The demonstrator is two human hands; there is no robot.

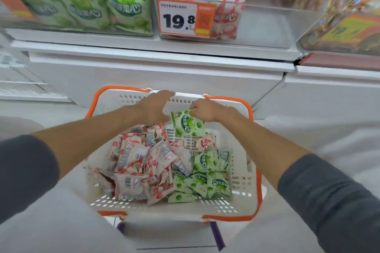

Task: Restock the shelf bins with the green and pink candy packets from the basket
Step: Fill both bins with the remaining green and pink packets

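- While the right hand is pinching the green candy packet by a corner, the left hand is hovering open beside it.
- It is looking light, crinkly, slippery.

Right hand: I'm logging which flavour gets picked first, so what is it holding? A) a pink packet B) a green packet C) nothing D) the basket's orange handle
B: the right hand pinches a green packet by its top edge, above the far end of the basket.

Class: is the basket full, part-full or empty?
Part-full: pink packets and green packets cover most of the basket floor; its walls rise bare above.
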